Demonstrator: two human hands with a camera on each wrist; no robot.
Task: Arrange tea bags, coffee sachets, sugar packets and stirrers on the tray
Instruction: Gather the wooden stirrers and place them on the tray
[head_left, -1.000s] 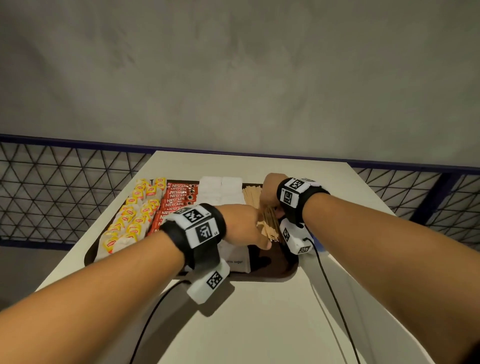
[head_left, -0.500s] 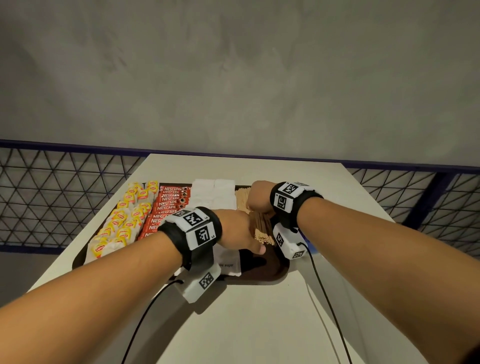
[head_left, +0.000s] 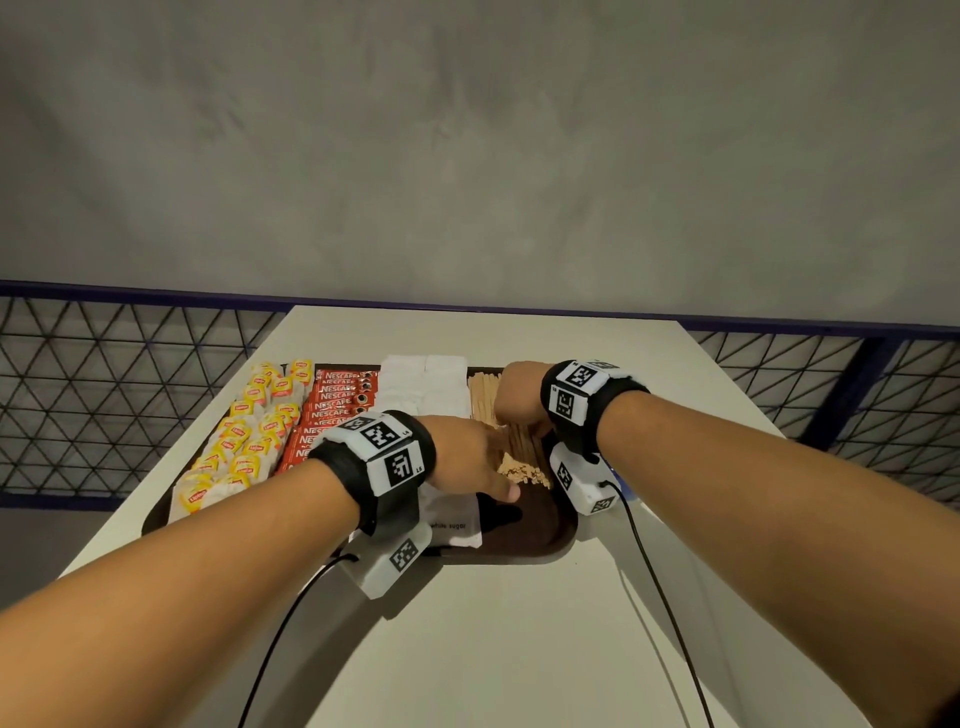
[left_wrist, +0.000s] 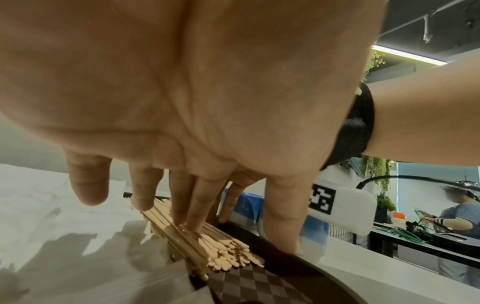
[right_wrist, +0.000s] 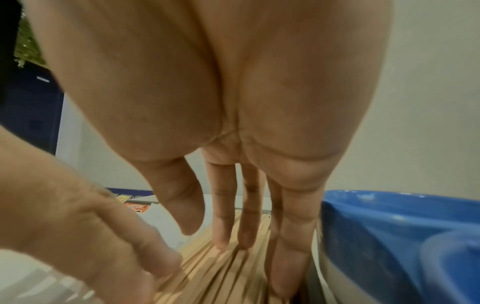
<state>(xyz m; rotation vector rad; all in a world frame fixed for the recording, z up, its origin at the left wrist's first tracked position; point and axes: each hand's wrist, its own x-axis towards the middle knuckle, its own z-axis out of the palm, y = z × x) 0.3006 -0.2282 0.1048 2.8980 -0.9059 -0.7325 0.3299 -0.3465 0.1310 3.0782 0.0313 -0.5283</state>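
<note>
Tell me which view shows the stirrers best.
Left wrist: the stirrers lie fanned on the tray, near ends visible, fingers pressing them. The right wrist view shows only their middles; the head view has hands covering most of them.

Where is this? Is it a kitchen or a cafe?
Probably an office or workshop, not a home kitchen. A plain white table stands by a bare grey wall, and another person works at a cluttered bench behind.

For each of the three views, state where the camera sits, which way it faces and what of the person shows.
Head: worn high, facing forward and down at the tray; both forearms and wristbands show.
Left wrist: under the left hand, facing along its fingers onto the stirrers.
Right wrist: under the right hand, facing along its fingers.
Shared: all three show the stirrers under both hands.
</note>
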